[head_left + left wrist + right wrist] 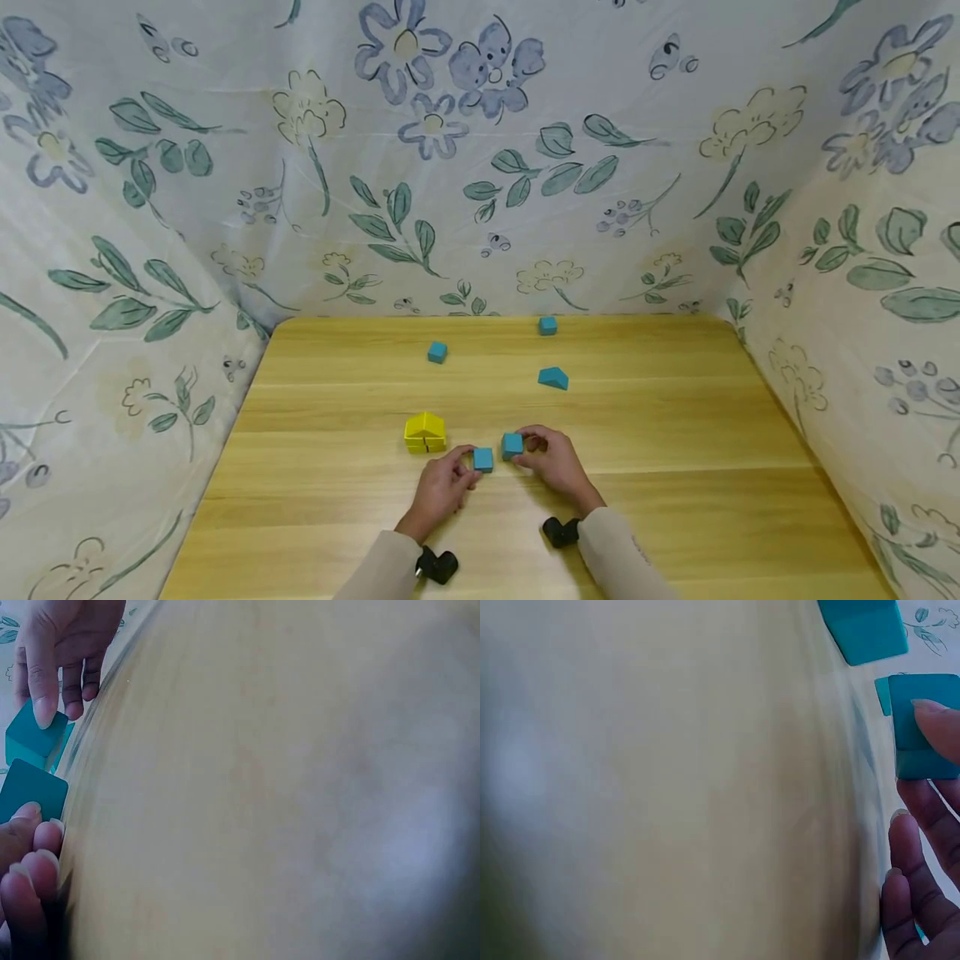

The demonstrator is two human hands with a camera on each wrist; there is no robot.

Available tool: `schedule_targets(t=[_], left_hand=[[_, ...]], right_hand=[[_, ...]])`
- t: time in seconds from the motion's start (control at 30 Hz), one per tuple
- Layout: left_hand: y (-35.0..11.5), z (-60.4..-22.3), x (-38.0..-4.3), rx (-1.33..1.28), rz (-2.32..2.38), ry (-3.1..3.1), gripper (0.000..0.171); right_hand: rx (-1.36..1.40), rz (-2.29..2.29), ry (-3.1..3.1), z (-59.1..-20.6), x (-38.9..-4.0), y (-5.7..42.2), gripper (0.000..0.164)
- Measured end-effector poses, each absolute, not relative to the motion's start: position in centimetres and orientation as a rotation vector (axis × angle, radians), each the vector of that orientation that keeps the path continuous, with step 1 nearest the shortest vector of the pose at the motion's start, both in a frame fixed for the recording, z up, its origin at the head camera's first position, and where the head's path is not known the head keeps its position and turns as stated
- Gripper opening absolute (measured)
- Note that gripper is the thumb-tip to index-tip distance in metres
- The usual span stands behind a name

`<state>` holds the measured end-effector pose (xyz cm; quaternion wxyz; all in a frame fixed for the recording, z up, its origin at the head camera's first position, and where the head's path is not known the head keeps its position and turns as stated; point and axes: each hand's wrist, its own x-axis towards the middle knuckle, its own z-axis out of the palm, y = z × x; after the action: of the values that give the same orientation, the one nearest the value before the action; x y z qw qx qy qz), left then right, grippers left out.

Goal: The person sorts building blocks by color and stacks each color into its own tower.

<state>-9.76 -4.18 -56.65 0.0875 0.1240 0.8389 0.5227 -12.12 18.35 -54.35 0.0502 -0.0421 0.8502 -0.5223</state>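
The table [712, 433] runs well past both hands to its left and right edges. Near its far edge sits a far cube [548, 326]; a second cube [437, 352] lies further left, and a blue wedge [553, 378] nearer the hands. The head view alone shows the yellow stack [425, 433], beside the left hand [439, 487]; the right wrist view shows a thumb across its block's face. The left hand pinches one blue block [483, 460], the right hand [557, 462] another blue block [512, 447], close but apart, mid-table.
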Motion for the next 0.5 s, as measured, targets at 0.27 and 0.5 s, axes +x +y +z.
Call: schedule_targets(t=[0.27, 0.5], left_hand=[[-4.22, -56.63, -9.77, 0.362, 1.555, 2.497, 0.037], [-4.28, -56.42, -9.75, 0.388, 1.579, 2.491, 0.037]], right_hand=[[-0.160, -1.561, 2.603, -54.68, -11.43, 17.69, 0.032], [-0.205, -1.555, 2.636, -54.87, -11.12, 17.41, 0.032]])
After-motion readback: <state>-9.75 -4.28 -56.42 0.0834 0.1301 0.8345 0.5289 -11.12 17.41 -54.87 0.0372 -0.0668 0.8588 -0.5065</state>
